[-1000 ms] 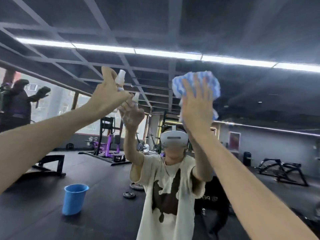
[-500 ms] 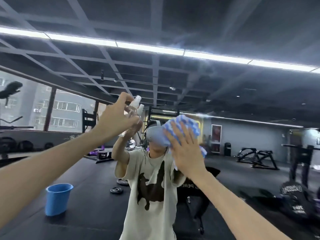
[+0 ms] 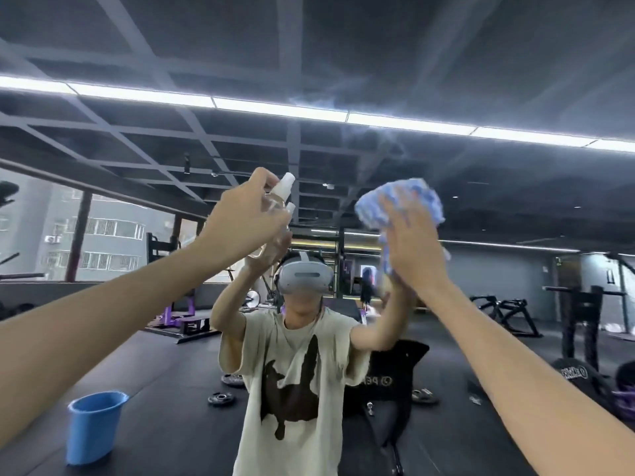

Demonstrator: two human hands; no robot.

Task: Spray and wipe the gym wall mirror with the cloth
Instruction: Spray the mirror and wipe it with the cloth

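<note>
The wall mirror point(image 3: 481, 80) fills the view and reflects the gym and me. My left hand point(image 3: 240, 221) grips a small clear spray bottle point(image 3: 280, 194) with a white cap, held up close to the glass at centre left. My right hand point(image 3: 412, 249) presses a blue and white cloth point(image 3: 402, 201) flat against the mirror at centre right, fingers straight and spread over it. A hazy smear point(image 3: 371, 139) shows on the glass above the cloth.
The reflection shows a blue bucket point(image 3: 94, 426) on the dark floor at lower left, weight plates point(image 3: 221, 398) near it, and gym machines point(image 3: 508, 314) at the back. A black bag point(image 3: 388, 379) lies behind my reflected body.
My right hand has slid the cloth from the centre up and to the right across the glass. My left hand with the bottle has stayed raised and shifted slightly right.
</note>
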